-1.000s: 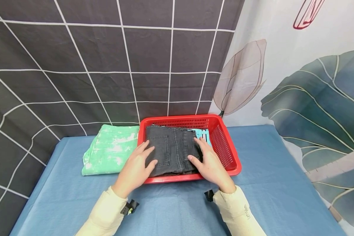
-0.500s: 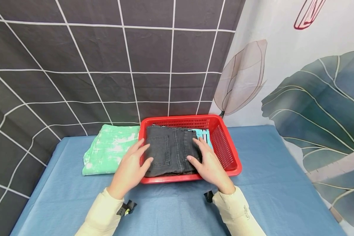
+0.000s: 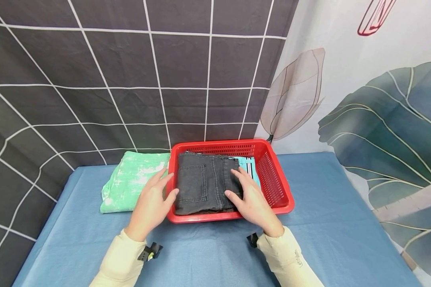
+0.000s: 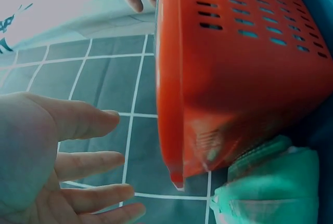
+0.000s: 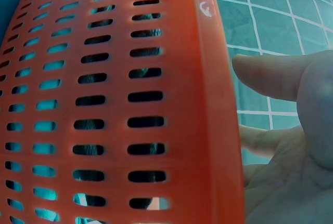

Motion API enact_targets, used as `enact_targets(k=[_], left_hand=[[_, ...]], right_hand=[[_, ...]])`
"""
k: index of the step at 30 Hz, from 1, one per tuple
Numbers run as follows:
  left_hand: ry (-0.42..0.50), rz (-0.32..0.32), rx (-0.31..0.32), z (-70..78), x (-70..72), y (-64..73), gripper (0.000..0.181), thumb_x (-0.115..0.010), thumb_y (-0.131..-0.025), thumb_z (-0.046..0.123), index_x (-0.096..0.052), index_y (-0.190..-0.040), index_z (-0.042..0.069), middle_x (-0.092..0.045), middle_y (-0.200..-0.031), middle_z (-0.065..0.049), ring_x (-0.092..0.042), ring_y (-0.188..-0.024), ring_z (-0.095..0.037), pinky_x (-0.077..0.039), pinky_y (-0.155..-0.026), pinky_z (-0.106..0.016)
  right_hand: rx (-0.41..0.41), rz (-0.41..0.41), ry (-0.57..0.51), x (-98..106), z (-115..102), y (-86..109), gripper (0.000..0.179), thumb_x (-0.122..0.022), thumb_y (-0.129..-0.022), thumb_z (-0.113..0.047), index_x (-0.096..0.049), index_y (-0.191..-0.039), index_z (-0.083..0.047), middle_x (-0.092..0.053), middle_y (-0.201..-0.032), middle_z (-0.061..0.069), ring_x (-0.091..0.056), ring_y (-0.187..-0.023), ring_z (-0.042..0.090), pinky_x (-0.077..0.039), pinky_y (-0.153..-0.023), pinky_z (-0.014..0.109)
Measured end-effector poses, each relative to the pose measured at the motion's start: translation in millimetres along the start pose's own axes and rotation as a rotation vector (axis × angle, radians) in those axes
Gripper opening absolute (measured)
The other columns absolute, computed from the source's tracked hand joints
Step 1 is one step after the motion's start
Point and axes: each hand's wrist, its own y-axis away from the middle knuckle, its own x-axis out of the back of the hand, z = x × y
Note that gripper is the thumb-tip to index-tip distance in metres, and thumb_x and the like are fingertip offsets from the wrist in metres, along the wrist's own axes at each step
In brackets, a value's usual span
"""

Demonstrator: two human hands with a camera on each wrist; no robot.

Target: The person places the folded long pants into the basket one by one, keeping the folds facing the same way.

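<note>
Folded black denim jeans (image 3: 204, 183) lie flat inside a red plastic basket (image 3: 285, 191). A light-blue folded cloth with black and white stripes (image 3: 250, 165) shows from under their right side. My left hand (image 3: 149, 205) hovers at the basket's left rim, fingers spread and holding nothing; the left wrist view shows its fingers (image 4: 91, 159) apart from the basket wall. Over the right edge of the jeans is my right hand (image 3: 251, 201), fingers extended. In the right wrist view its thumb (image 5: 270, 76) sits just above the rim, and the rim hides part of the other fingers.
A folded green-and-white cloth (image 3: 134, 181) lies on the table, close against the basket's left side. Blue fabric (image 3: 330, 223) covers the table. Behind stand a dark grid-patterned curtain (image 3: 129, 79) and a white leaf-print one (image 3: 330, 24).
My left hand has drawn left and back, off the jeans to the basket's left rim. My right hand has shifted slightly left. Jeans and basket stay in place.
</note>
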Motion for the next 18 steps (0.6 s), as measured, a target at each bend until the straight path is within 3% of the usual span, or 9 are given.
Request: enact_targets(k=[9,18], left_hand=[[-0.007,0.051,-0.021,-11.8,1.8,-0.4,0.047,-0.071,-0.09,0.01,-0.061,-0.133,-0.007,-0.047,-0.147,-0.028,-0.045,-0.135,-0.044,-0.038,-0.108,-0.059],[-0.019,0.085,0.022,-25.9,2.4,-2.2,0.047,-0.069,-0.091,0.011,-0.06,-0.132,-0.009,-0.047,-0.145,-0.03,-0.046,-0.134,-0.046,-0.036,-0.11,-0.058]], right_hand=[[0.031,0.005,0.006,-3.6,-5.4,-1.3,0.063,-0.071,-0.094,-0.027,-0.047,-0.149,-0.006,-0.035,-0.158,0.021,-0.033,-0.146,0.034,-0.033,-0.113,0.057],[0.045,-0.001,-0.007,-6.5,-8.7,-1.9,0.062,-0.071,-0.095,-0.026,-0.047,-0.149,-0.006,-0.035,-0.158,0.021,-0.031,-0.147,0.033,-0.033,-0.114,0.057]])
